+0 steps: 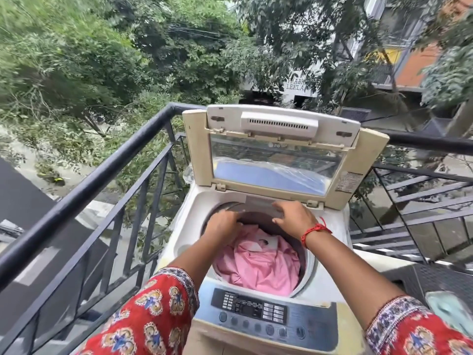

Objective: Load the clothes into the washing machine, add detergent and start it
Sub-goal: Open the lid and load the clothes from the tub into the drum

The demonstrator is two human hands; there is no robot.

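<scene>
A cream top-loading washing machine (317,290) stands with its lid (276,160) raised. Crumpled pink clothes (258,267) lie in the drum. At the back rim of the drum a grey detergent drawer (258,204) sticks out. My right hand (294,219), with a red thread at the wrist, holds the drawer's front edge, fingers on top and thumb below. My left hand (222,225) is curled at the drawer's left end, just above the clothes; its fingertips are hidden. The control panel (258,313) is at the near edge, untouched.
A black metal balcony railing (107,180) runs along the left and behind the machine. A black metal staircase (419,201) is on the right. A dark perforated surface (435,280) with a pale green cloth (450,311) lies at the right. Trees and buildings lie beyond.
</scene>
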